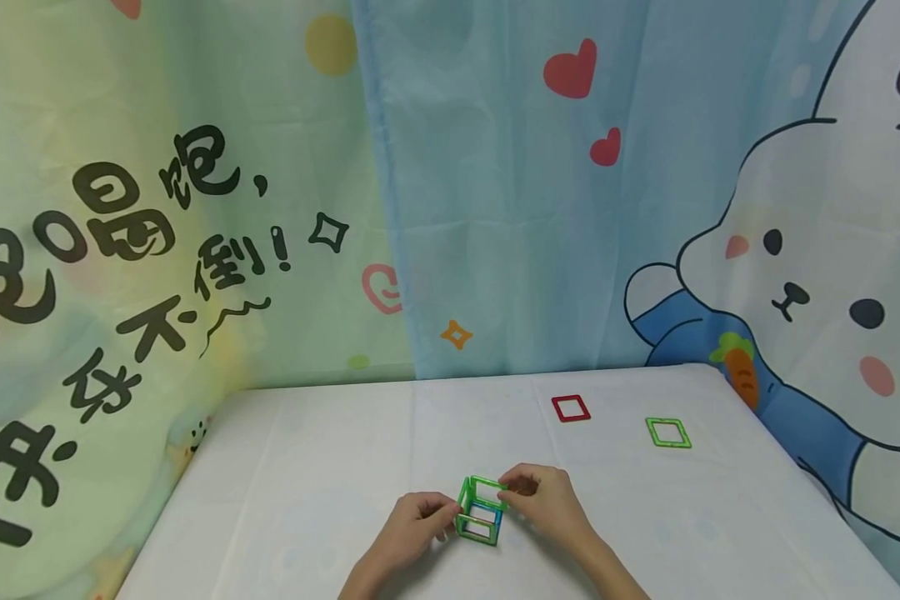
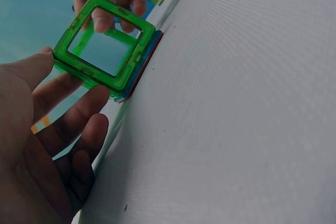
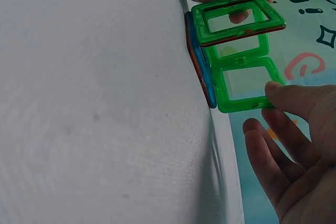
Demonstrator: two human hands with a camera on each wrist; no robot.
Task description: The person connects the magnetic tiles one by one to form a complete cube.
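A small box of square, open-framed magnetic tiles stands on the table between both hands in the head view. Several green tiles (image 2: 123, 85) form its upright sides, and a blue tile (image 3: 202, 61) lies at the bottom, with a reddish edge showing beneath it. My left hand (image 1: 412, 529) pinches the left side of the box, thumb at a corner and fingers behind. Between thumb and index finger, my right hand (image 1: 547, 500) holds the outer edge of one upright green tile (image 3: 247, 104) on the far side. That tile meets its neighbour at the corner.
Farther back on the white-covered table (image 1: 307, 467) lie a loose red square tile (image 1: 576, 419) and, to its right, a loose green square tile (image 1: 672, 446). A printed curtain (image 1: 495, 250) with hearts and a cartoon rabbit hangs behind the table's back edge.
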